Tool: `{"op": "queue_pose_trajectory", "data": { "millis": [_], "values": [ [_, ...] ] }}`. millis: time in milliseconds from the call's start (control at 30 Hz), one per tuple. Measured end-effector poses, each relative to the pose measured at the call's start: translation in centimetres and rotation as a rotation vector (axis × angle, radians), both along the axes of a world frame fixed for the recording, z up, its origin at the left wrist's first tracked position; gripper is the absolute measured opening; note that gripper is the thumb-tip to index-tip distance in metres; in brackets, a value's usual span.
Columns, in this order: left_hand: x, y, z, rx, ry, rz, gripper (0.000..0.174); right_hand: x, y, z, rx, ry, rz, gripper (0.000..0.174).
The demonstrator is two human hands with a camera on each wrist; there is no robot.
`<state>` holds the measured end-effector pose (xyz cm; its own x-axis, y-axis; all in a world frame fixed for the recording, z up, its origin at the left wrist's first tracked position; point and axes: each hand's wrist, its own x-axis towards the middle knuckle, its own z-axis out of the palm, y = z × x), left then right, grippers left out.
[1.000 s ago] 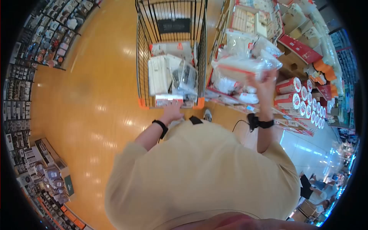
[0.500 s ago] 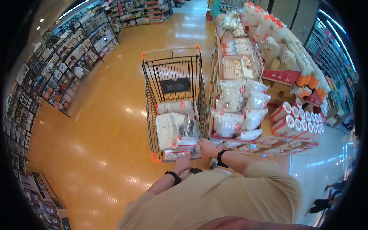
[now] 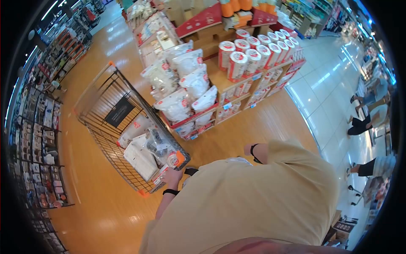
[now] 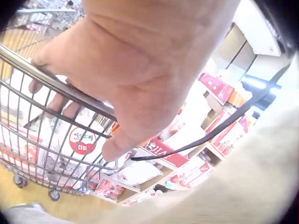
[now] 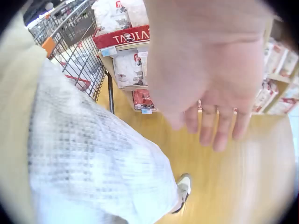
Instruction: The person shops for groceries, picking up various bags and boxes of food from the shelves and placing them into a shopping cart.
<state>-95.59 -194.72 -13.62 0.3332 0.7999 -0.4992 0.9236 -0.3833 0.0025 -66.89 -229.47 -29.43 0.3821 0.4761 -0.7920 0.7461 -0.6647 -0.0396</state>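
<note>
My left hand (image 3: pixel 172 177) grips the near bar of a wire shopping cart (image 3: pixel 122 169). In the left wrist view the fingers of this hand (image 4: pixel 112 79) curl over the metal bar (image 4: pixel 28 67), with the thumb on the near side. Inside the cart lie long white packs (image 3: pixel 141 158), a clear bag (image 3: pixel 158 144) with something dark in it, and a pack with a round red-and-white label (image 3: pixel 173 159). To the right of the cart, my right hand (image 3: pixel 249 149) hangs over the floor. Its loose fingers hold nothing in the right wrist view, where the hand (image 5: pixel 210 88) is large.
Just right of the cart stands a display shelf (image 3: pixel 220 114) with plump white bags (image 3: pixel 173 106) and rows of red-and-white rolls (image 3: pixel 237 65). Other shelves (image 3: pixel 42 148) line the left side. Several people (image 3: pixel 372 120) are on the pale tiled floor (image 3: pixel 313 93) at the right.
The right hand put the bag down, came to the cart, then moved off to its right. A round-labelled pack appeared near the handle. The view turned right, so the cart now slants at the left.
</note>
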Motion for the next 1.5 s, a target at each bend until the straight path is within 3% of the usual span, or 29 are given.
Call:
{"op": "queue_pose_trajectory", "data": {
  "millis": [100,233,367,500,600,700,733,833,867,900,1000,1100,1200,1300,1433,1500],
  "values": [
    [2.0,-3.9,0.0,0.193,0.061,0.048,0.066,-0.5,-6.1,-0.8,0.126,0.076,-0.172,0.033],
    [-0.1,-4.9,-6.2,0.148,-0.012,0.085,0.062,-2.2,-14.9,-2.0,0.371,0.216,-0.355,0.037],
    [-0.3,-9.6,-6.0,0.248,-0.014,0.032,0.044,-2.2,-23.9,-3.1,0.205,0.158,-0.602,0.040],
    [-1.9,-12.4,-7.7,0.244,0.014,0.059,0.040,-2.6,-31.9,-7.1,-0.070,0.199,-0.255,0.034],
    [-3.0,-15.6,-8.9,0.302,-0.035,0.078,0.033,-5.8,-33.6,-6.8,0.012,0.100,-0.734,0.032],
    [-2.7,-20.1,-9.0,0.496,-0.083,0.068,0.027,-10.1,-36.7,-12.1,0.192,0.158,-0.841,0.031],
    [-2.8,-21.5,-8.8,0.571,-0.088,0.061,0.025,-11.1,-37.8,-11.1,0.175,0.156,-1.027,0.031],
    [-3.5,-24.2,-8.7,0.474,0.040,-0.059,0.034,-13.8,-42.0,-7.3,0.126,0.134,-0.757,0.031],
    [-4.3,-25.0,-9.1,0.464,-0.058,-0.083,0.032,-14.9,-43.1,-5.7,0.100,0.163,-0.800,0.030],
    [-4.8,-25.5,-9.5,0.442,-0.103,-0.077,0.032,-16.3,-44.5,-6.3,0.104,0.164,-0.699,0.030],
    [-6.3,-28.8,-10.6,0.437,-0.311,-0.089,0.031,-20.2,-52.1,-15.8,0.032,0.166,-0.447,0.029],
    [-6.2,-31.4,-12.0,0.449,-0.257,-0.022,0.033,-21.5,-53.4,-9.9,-0.001,0.223,-0.760,0.028],
    [-5.2,-34.7,-11.6,0.425,-0.165,0.074,0.040,-22.0,-56.2,-8.1,-0.054,0.108,-0.707,0.029],
    [-3.7,-38.3,-11.8,0.430,-0.161,0.147,0.047,-22.1,-60.6,-9.9,-0.122,0.025,-0.822,0.029],
    [-1.1,-43.8,-13.5,0.643,-0.158,0.255,0.054,-21.7,-65.4,-10.4,-0.101,-0.080,-1.020,0.029],
    [0.4,-44.8,-14.9,0.531,-0.180,0.288,0.054,-20.7,-67.9,-10.1,-0.044,-0.057,-1.049,0.031]
  ]
}}
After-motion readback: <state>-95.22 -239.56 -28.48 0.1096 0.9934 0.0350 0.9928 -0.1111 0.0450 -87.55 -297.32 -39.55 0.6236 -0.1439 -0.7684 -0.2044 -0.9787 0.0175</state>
